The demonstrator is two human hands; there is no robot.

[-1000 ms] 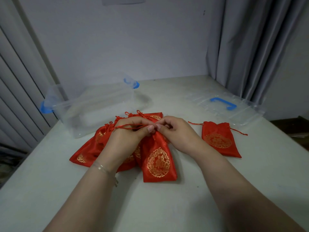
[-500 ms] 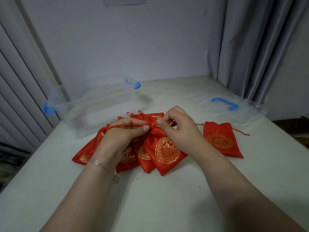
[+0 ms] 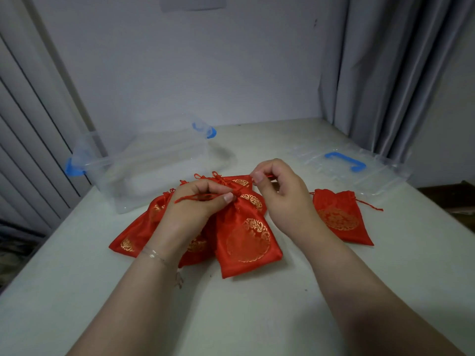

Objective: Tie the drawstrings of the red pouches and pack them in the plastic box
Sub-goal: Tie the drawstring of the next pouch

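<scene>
The left hand (image 3: 195, 209) pinches a red drawstring (image 3: 195, 197) between thumb and curled fingers, right at the gathered neck of the front pouch (image 3: 246, 242). That pouch lies on the counter (image 3: 257, 317) just below and to the inner side of the left hand, its gold medallion facing up. The right hand (image 3: 280, 196) is raised a little beyond and beside the left, thumb and forefinger pinching the other end of the cord (image 3: 268, 176), the remaining fingers curled. Under and behind the left hand more red pouches (image 3: 136, 235) fan out, overlapping one another. A single pouch (image 3: 339, 219) lies apart on the outer side of the right wrist, its strings trailing loose. The clear plastic box (image 3: 144, 165) with blue latches stands open beyond the left hand, and its lid (image 3: 359, 170) with a blue handle lies flat beyond the right hand. A thin bracelet (image 3: 154, 254) circles the left wrist.
</scene>
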